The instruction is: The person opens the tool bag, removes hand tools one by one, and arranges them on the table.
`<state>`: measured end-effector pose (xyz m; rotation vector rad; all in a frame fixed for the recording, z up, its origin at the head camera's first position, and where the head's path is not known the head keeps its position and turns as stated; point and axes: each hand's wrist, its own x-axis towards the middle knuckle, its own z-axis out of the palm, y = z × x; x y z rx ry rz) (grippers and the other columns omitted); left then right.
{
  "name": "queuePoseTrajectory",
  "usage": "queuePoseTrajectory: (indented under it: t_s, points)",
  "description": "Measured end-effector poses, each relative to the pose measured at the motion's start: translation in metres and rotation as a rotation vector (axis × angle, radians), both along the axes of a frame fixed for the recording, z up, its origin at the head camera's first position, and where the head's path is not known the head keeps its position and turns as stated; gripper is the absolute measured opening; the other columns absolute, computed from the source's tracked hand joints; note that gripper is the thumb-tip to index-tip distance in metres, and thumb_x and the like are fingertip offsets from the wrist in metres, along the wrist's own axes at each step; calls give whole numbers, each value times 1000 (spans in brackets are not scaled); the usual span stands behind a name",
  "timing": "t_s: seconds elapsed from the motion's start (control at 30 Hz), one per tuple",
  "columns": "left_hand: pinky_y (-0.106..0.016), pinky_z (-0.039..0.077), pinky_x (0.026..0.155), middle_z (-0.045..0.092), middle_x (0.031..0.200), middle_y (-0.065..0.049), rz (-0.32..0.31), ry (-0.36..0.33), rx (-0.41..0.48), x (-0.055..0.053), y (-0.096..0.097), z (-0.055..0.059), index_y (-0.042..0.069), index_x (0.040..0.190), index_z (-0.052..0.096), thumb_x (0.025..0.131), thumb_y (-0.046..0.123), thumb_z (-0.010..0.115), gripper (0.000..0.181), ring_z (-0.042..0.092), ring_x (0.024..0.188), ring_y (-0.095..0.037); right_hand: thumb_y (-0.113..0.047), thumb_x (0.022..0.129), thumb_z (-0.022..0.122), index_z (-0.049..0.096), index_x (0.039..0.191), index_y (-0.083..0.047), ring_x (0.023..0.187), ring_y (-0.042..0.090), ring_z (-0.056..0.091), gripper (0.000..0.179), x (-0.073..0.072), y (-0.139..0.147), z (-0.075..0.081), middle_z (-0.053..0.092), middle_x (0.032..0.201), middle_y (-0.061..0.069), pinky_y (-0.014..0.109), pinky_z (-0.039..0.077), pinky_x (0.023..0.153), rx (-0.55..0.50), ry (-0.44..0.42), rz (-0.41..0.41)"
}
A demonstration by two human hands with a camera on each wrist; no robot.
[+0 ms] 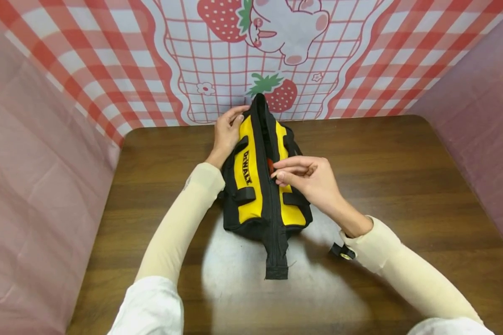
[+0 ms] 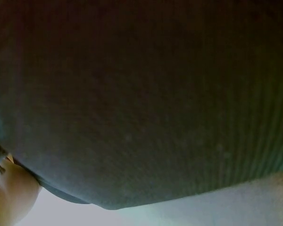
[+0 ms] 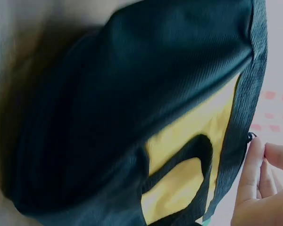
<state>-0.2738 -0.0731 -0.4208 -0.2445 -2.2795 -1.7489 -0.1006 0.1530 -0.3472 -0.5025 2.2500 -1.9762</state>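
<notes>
A black and yellow tool bag (image 1: 248, 204) marked DEWALT lies lengthwise on the table. Its top zipper is closed at the near end and gapes from mid-length to the far end. My right hand (image 1: 318, 179) pinches the zipper pull between thumb and fingertips; in the right wrist view the small black pull (image 3: 251, 136) shows at the fingertips. Something red (image 1: 270, 166) peeks out of the opening beside them. At the bag's far left corner, my left hand (image 1: 227, 132) grips the fabric. The bag's dark side (image 2: 141, 103) fills most of the left wrist view.
The brown wooden table (image 1: 402, 186) has a pale, shiny patch in front of the bag. A checked strawberry-print cloth (image 1: 218, 70) hangs behind, with pink cloth at both sides. A black strap with a camera piece (image 1: 343, 251) sits by the right wrist.
</notes>
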Motion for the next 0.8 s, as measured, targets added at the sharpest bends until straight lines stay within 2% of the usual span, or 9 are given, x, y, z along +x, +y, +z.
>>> queuePoseTrajectory:
  t_s: [0.5, 0.8]
  points:
    - [-25, 50, 98, 72, 126, -6, -7, 18, 34, 0, 0, 0, 10, 126, 73, 105, 7, 56, 27, 66, 116, -13, -9, 93, 76, 74, 114, 2, 83, 28, 75, 24, 39, 6, 3, 78, 100, 12, 39, 61, 76, -17, -119, 51]
    - [-24, 50, 97, 71, 127, -6, -4, -2, 64, 1, 0, 1, 9, 125, 73, 104, 6, 56, 27, 66, 117, -12, -6, 93, 75, 73, 114, 4, 85, 27, 76, 23, 55, 6, 5, 78, 100, 13, 42, 61, 77, -25, -181, 62]
